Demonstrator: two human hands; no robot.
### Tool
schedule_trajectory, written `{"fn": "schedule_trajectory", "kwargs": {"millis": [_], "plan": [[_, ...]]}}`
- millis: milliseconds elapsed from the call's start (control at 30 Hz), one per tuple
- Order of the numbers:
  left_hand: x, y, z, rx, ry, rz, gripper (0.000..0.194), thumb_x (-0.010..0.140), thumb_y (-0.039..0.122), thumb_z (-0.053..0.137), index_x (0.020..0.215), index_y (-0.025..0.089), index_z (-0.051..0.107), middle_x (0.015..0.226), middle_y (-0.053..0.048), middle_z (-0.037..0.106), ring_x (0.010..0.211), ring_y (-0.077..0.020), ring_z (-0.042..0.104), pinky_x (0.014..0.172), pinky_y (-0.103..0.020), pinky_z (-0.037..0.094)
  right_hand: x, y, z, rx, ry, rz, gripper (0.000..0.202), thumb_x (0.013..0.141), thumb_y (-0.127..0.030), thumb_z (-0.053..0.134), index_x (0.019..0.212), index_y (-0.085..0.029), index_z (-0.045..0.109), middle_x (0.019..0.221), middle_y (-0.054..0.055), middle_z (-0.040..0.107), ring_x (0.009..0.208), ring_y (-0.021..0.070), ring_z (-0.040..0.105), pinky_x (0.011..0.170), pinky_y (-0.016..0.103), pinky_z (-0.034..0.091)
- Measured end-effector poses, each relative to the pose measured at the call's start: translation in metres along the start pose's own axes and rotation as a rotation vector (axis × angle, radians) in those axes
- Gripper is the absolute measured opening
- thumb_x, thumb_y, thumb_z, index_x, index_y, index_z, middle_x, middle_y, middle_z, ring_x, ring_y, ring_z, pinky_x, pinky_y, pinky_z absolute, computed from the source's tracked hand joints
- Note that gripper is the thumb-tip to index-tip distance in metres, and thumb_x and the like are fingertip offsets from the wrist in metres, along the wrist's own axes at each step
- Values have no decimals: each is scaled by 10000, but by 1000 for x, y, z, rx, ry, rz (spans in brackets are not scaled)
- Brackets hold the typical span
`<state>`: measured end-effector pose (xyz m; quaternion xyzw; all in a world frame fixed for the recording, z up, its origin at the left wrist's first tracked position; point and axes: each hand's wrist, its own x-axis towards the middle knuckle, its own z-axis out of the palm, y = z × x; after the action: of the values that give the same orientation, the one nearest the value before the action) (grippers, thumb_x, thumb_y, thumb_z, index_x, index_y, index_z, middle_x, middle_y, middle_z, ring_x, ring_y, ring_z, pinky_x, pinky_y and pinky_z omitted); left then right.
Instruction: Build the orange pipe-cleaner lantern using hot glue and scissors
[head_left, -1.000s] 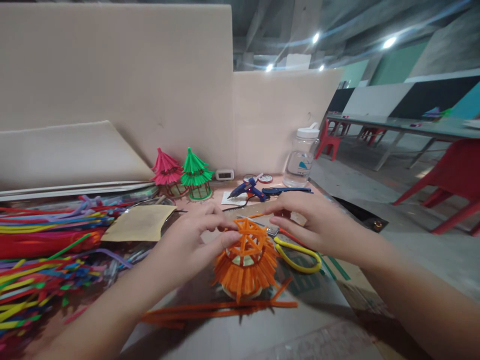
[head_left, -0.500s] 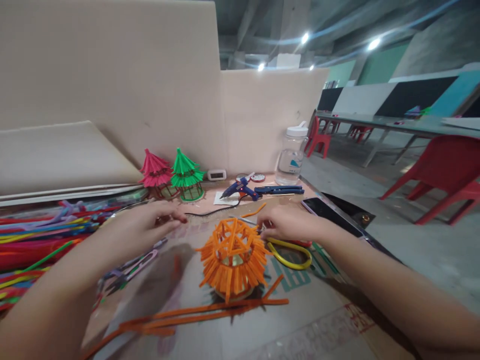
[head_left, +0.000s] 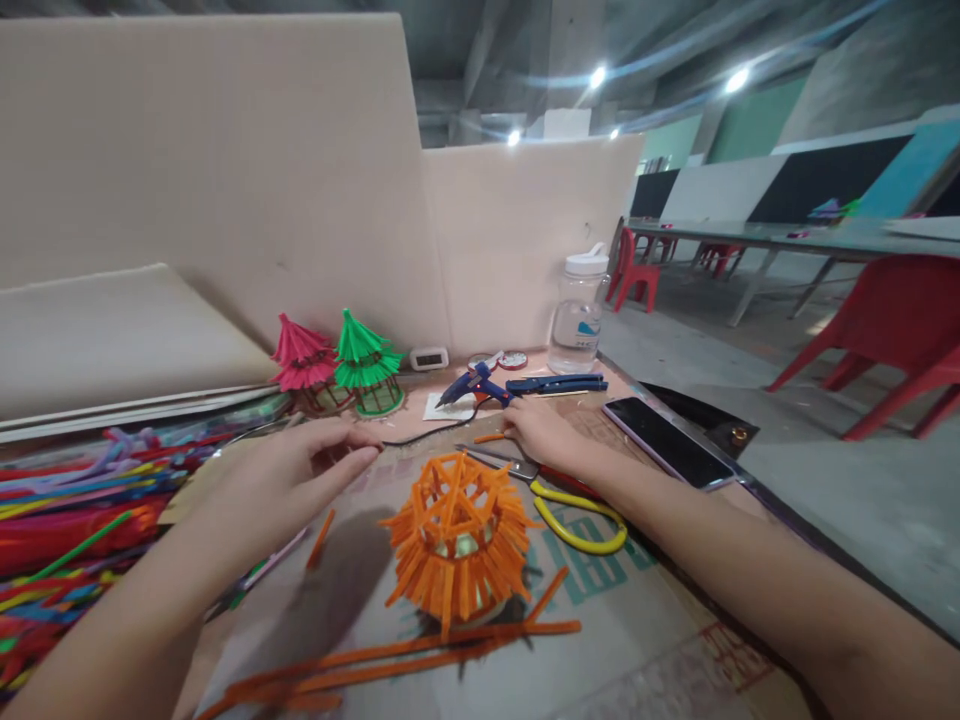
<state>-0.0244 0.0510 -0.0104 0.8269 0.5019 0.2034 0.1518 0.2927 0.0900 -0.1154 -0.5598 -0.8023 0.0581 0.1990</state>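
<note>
An orange tiered-roof model (head_left: 459, 545), made of fuzzy pipe cleaner strips, stands upright between my hands. My left hand (head_left: 311, 470) hovers to its left with thumb and fingers apart, holding nothing. Behind the model, my right hand (head_left: 536, 432) reaches to the handle of a blue hot glue gun (head_left: 469, 384); its fingertips are mostly hidden, so a grip on the handle does not show. A short orange piece (head_left: 489, 437) lies beside that hand. Under my right forearm are scissors (head_left: 581, 540) with yellow handles. Orange pipe cleaner strips (head_left: 390, 658) lie in front of the model.
Pink (head_left: 300, 352) and green (head_left: 366, 360) roofed models stand at the back, near a small white clock (head_left: 429, 358). Blue pliers (head_left: 555, 384), a water bottle (head_left: 577, 320) and a phone (head_left: 667, 440) are to the right. Colourful pipe cleaners (head_left: 67, 520) are heaped at left.
My right hand has moved away from beside the model, back to the glue gun's handle, uncovering the scissors' blades. My left hand stays nearly in place. The view has shifted slightly.
</note>
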Motion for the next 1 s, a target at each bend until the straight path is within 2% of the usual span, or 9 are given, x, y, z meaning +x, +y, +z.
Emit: {"fn": "schedule_trajectory", "kwargs": {"millis": [67,133,200,333,467,600,733,900,1000], "plan": [[-2,7,1,78,54,-7,351,869,582,576,999,297,732,965,-5,750,842,-249,661,709,-314,461,-1,-6,-7,21,65,32,136,927,-96,527,926,-123,661,911,114,700,867,209,608,779,306,414],[-5,16,2,92,158,28,354,888,572,558,1027,293,725,1024,-4,750,898,-243,674,742,-311,479,-7,-17,-25,49,132,37,159,958,-107,464,1006,-144,610,868,76,690,777,183,600,706,282,403],[-11,25,4,74,280,114,316,911,527,562,1045,285,716,1027,-1,750,906,-222,685,727,-289,496,-17,-34,-47,71,204,-1,145,966,-124,447,998,-170,580,902,64,678,773,175,594,699,273,401],[-24,45,9,75,430,338,250,934,396,624,1138,260,675,1009,3,730,901,-164,676,796,-256,517,-43,-72,-78,147,433,-284,150,951,-98,449,900,-185,561,831,42,650,743,171,571,683,267,412],[-33,58,14,73,520,512,235,921,241,674,1153,212,659,1033,-16,713,950,-132,654,878,-233,505,-57,-96,-82,134,446,-375,149,976,-107,459,924,-178,580,827,34,658,758,177,582,677,274,419],[-37,62,14,102,576,626,96,916,108,650,986,167,678,966,-28,709,923,-120,647,877,-225,498,-60,-106,-80,79,427,-440,144,998,-130,460,967,-163,597,882,52,685,808,196,598,711,296,434],[-38,64,11,104,587,636,74,914,102,643,953,160,666,930,-29,704,897,-118,638,851,-223,490,-62,-117,-84,18,426,-510,149,1001,-136,478,1063,-157,612,949,56,710,847,203,615,741,310,437],[-37,68,14,23,516,578,66,913,140,647,869,188,661,886,-5,726,856,-128,652,798,-245,476,-65,-123,-86,-76,441,-619,180,993,-127,483,1083,-116,638,829,54,683,736,207,578,661,323,413],[-35,69,15,-36,458,505,101,912,176,649,814,200,650,834,18,727,800,-131,655,760,-261,471,-66,-118,-82,-89,470,-657,230,991,-93,440,1123,-92,628,858,75,692,736,209,580,660,327,422]]}}
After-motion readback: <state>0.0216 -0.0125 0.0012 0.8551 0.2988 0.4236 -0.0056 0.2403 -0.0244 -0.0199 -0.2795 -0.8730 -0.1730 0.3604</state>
